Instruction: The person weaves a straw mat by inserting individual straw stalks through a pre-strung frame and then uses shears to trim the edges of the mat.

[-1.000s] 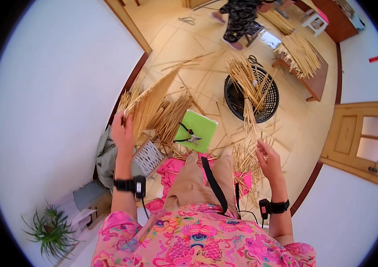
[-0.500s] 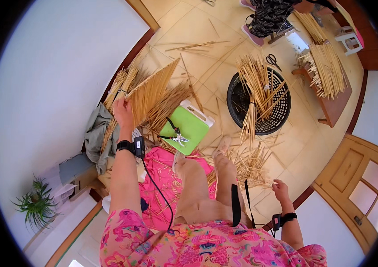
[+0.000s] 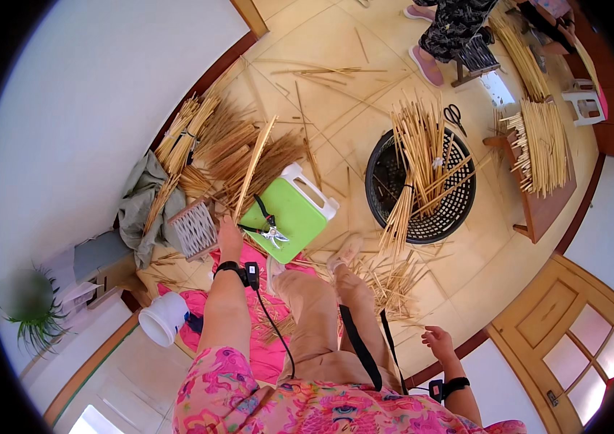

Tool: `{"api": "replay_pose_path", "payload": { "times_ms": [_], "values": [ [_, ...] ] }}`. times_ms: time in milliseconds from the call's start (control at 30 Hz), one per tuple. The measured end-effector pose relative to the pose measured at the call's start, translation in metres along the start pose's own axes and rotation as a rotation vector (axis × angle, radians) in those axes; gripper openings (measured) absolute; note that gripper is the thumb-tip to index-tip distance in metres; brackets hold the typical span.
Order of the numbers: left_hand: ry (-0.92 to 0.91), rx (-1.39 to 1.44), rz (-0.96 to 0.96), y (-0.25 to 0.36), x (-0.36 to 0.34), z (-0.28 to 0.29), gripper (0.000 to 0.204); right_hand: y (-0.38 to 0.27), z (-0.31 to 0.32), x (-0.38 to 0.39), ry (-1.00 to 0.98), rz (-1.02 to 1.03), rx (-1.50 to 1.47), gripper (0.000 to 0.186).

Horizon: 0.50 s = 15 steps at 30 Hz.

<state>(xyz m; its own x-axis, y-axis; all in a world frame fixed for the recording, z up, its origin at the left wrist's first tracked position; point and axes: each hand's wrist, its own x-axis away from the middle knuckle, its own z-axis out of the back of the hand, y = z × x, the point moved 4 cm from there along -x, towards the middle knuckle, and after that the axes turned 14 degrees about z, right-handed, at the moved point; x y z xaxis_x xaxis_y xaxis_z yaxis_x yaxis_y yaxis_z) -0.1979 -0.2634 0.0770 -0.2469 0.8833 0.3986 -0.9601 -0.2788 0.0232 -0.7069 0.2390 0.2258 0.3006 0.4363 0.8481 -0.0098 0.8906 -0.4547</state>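
My left hand is closed on the lower end of a flat panel of straw-coloured stalks, which stands up from it nearly edge-on. Beside that hand is a small stool with a white woven seat. To its right lies a green board with a white handle, and pruning shears with black grips rest on it. My right hand hangs out to the right, its fingers loosely apart and nothing in them.
A black basket holds stalk bundles; scissors lie behind it. More bundles lie on a low bench and by the wall. A pink cloth and white bucket are near me. Another person sits far right.
My left hand has come down and closer to me with the stalk panel, which has turned from broadside to nearly edge-on. The stool now shows. My right hand stays empty.
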Motion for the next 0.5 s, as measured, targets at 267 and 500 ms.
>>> {"api": "replay_pose_path", "payload": {
  "times_ms": [267,500],
  "values": [
    [-0.121,-0.255,0.047,0.003,0.011,-0.023,0.019,-0.012,0.052,0.014,0.16,-0.064,-0.001,0.031],
    [-0.109,-0.165,0.274,-0.004,0.002,-0.028,0.021,-0.036,0.069,0.009,0.106,-0.053,-0.017,0.027]
  ]
}}
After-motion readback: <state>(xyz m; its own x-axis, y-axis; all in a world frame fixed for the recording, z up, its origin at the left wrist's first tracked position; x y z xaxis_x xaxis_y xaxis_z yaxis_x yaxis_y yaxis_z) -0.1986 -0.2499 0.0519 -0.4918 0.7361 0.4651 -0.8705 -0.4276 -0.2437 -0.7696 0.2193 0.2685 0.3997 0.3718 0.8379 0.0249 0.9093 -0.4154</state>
